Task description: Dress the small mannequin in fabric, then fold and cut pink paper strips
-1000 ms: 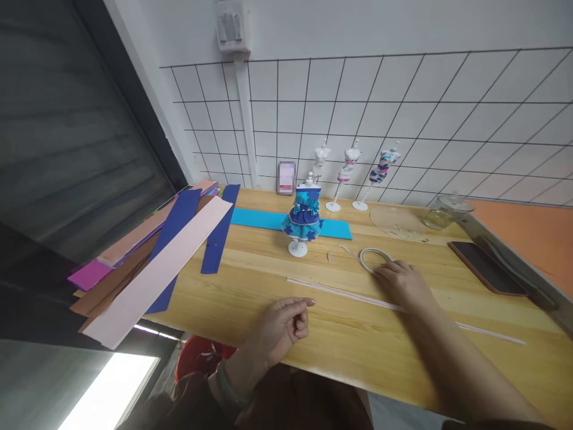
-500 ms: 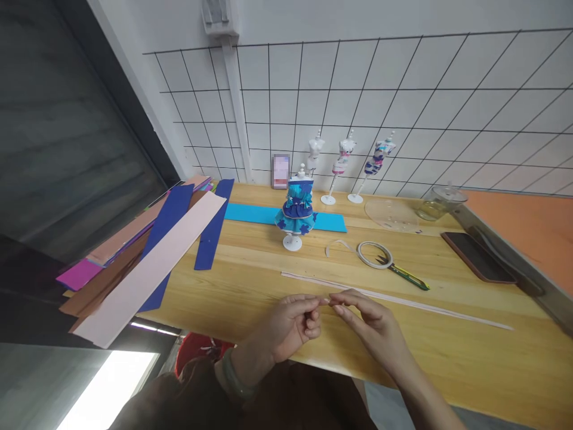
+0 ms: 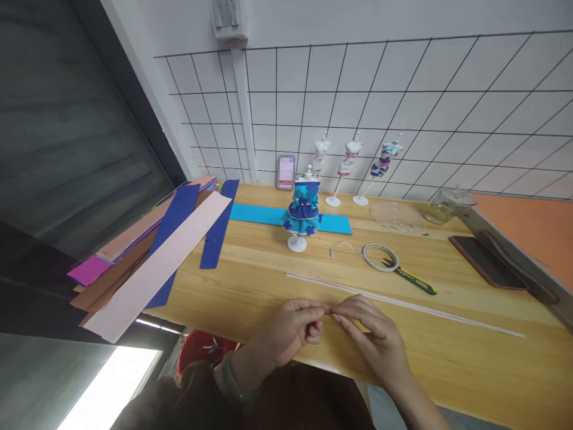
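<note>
My left hand (image 3: 298, 328) and my right hand (image 3: 371, 328) meet fingertip to fingertip above the table's front edge. Both are pinched closed on a tiny pale piece, mostly covered by the fingers and too small to name. Just beyond them lies a long, narrow pale pink strip (image 3: 403, 301), running to the right. Behind it stands a small white mannequin wearing a blue and turquoise ruffled dress (image 3: 306, 209). To its right are a roll of white tape (image 3: 367, 261) with a loose end, and a green-handled cutter (image 3: 416, 281) whose tip lies at the ring.
Coloured sheets, with a pale pink one (image 3: 165, 263) on top, overhang the table's left edge. A turquoise strip (image 3: 255, 214) lies behind the mannequin. Several more mannequins (image 3: 350, 156), a phone (image 3: 285, 173), a clear disc (image 3: 394, 216), a glass jar (image 3: 447, 206) and a dark tablet (image 3: 487, 263) stand or lie farther back.
My fingertips have come closer together, hiding more of the small piece. The whole view has shifted slightly, so the table's things appear a little farther right.
</note>
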Available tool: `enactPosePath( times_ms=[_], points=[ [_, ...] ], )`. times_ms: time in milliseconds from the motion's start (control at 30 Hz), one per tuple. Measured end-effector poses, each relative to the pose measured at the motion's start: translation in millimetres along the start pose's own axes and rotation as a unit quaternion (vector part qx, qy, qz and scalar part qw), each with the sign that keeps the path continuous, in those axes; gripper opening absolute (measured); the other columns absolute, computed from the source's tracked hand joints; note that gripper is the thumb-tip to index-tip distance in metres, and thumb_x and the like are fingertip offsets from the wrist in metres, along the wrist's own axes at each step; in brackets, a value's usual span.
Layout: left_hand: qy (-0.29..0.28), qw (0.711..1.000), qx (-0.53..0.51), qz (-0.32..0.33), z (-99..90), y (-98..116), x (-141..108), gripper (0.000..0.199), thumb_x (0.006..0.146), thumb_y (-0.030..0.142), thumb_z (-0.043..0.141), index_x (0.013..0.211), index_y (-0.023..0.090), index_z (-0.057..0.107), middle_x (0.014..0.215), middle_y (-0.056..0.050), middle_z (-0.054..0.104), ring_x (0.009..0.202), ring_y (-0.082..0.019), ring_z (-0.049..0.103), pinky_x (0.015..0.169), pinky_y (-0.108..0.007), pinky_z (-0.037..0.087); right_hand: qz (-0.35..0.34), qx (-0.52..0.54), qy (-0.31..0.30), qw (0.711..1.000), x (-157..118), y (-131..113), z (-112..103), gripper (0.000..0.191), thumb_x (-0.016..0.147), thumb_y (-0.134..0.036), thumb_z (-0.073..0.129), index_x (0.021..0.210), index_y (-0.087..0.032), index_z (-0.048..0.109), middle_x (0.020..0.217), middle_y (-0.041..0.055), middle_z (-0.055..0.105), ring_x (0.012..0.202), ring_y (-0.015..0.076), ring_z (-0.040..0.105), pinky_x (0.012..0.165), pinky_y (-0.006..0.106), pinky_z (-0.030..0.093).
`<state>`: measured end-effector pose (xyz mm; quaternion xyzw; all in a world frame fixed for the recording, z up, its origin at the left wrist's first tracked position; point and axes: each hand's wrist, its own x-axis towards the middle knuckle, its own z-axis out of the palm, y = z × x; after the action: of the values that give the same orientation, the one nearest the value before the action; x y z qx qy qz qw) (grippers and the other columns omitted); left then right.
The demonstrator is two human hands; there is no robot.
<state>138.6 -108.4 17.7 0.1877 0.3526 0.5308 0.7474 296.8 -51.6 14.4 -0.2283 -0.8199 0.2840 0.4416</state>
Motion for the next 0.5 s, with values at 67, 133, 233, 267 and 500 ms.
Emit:
enactPosePath(
  times_ms=[67,133,233,267,500],
  points=[
    [0.019,0.999,0.042,0.014,1.5,-0.6,-0.3,0.028,0.062,0.032,0.075,0.072,0.008,0.065,0.054,0.002,0.047,0.047,-0.004,0.036,0.048,-0.022,0.019,-0.009,-0.019,-0.006,1.0,-1.4,-0.6,-0.9,0.018,0.079,-0.011,0.059,0.091,-0.023,0.066,0.075,0.0029,0.066,0.07,0.0164,0.06,0.063,0.032,0.048],
    [0.037,0.994,0.095,0.028,2.4,-0.8,-0.5,0.032,0.061,0.037,0.074,0.073,0.009,0.066,0.053,0.003,0.046,0.047,-0.004,0.035,0.048,-0.023,0.021,-0.01,-0.029,-0.01,0.999,-2.9,-0.8,-1.7,0.017,0.08,-0.011,0.059,0.09,-0.022,0.065,0.074,0.0027,0.066,0.07,0.016,0.06,0.062,0.032,0.047],
    [0.03,0.985,0.16,0.055,0.8,-0.8,-1.3,0.034,0.065,0.041,0.071,0.076,0.009,0.067,0.053,0.005,0.044,0.047,-0.004,0.034,0.049,-0.022,0.024,-0.004,-0.035,-0.006,0.999,-4.3,-1.4,-2.0,0.013,0.08,-0.012,0.06,0.088,-0.021,0.063,0.073,0.0025,0.065,0.068,0.0157,0.059,0.062,0.031,0.047],
    [0.021,0.982,0.178,0.065,-0.4,-0.8,-1.7,0.034,0.067,0.041,0.069,0.078,0.01,0.068,0.054,0.005,0.044,0.048,-0.004,0.034,0.05,-0.022,0.025,0.001,-0.036,-0.003,0.999,-4.6,-1.7,-2.0,0.011,0.08,-0.013,0.06,0.087,-0.021,0.063,0.073,0.0026,0.065,0.068,0.0158,0.059,0.061,0.031,0.048],
    [0.005,0.934,0.325,0.149,-1.6,2.6,-6.4,0.028,0.077,0.037,0.059,0.084,0.012,0.071,0.062,0.001,0.048,0.058,-0.009,0.042,0.058,-0.024,0.032,0.0,-0.034,-0.022,0.999,-6.1,-3.0,-2.8,0.017,0.082,-0.013,0.056,0.094,-0.023,0.064,0.074,0.003,0.065,0.07,0.0165,0.06,0.063,0.031,0.048]
  ],
)
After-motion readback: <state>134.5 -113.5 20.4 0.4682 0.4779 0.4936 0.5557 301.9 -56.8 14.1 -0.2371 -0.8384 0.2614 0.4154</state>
